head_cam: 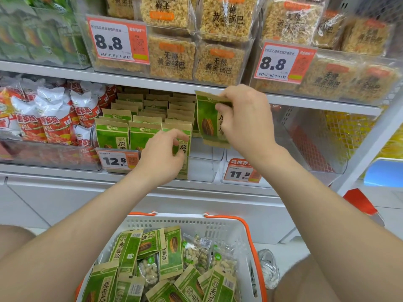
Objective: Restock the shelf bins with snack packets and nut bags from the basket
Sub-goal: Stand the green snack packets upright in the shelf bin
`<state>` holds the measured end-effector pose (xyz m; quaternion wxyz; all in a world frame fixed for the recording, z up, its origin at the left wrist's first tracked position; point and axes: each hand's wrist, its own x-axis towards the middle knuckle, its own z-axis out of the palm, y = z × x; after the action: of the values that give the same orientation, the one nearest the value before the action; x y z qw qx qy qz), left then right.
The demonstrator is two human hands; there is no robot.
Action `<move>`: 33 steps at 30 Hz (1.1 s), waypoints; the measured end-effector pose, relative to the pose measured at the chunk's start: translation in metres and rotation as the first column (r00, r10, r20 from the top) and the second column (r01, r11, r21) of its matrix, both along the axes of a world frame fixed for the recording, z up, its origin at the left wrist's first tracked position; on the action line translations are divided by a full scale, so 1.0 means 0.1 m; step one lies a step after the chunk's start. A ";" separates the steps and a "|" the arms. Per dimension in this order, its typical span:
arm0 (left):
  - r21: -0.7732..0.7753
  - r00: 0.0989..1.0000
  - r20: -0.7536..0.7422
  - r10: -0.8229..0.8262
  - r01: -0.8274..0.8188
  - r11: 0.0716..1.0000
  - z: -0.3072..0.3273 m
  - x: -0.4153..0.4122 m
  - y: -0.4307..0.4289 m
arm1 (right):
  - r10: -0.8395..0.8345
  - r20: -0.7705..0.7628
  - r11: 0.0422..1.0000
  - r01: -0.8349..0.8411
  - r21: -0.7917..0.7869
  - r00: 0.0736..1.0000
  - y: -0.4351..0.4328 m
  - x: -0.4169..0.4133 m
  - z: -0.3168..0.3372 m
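Stocking: pinching green packet (207, 123) in right hand (246, 118), gripping front packet (184, 147) with left hand (161, 158); next, likely slotting upright at 3 o'clock.

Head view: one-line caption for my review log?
Right hand holds a green sunflower-seed packet at the clear shelf bin, left hand pinches a front-row packet, white basket below.

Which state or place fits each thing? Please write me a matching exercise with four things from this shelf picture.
Things: 1 right hand; 2 left hand; 3 basket; 4 red-and-white snack bags.
Places or states: A in the leftmost bin; B below the shelves, with nut bags inside; C holds a green seed packet up; D pinches the front packet in the middle bin.
Pairs: 1-C; 2-D; 3-B; 4-A.
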<state>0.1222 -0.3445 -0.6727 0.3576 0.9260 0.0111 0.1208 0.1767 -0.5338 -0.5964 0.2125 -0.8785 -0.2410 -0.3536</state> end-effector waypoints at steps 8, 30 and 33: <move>0.082 0.996 -0.084 -0.023 0.030 0.996 -0.03 0.01 -0.01 | 0.038 -0.018 0.999 -0.038 -0.022 0.999 0.11 0.23 -0.19; 0.269 0.989 -0.147 -0.014 0.054 0.962 -0.05 0.04 -0.09 | -0.514 -0.207 0.740 0.309 -0.598 0.832 0.66 1.03 -0.35; 0.277 0.990 -0.143 -0.019 0.059 0.959 -0.05 0.04 -0.10 | -0.486 -0.184 0.780 0.329 -0.532 0.854 0.71 1.12 -0.39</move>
<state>0.1264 -0.3550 -0.6775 0.2235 0.9734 0.0004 0.0494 0.2885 -0.4625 -0.6357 -0.0602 -0.9786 -0.0860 -0.1770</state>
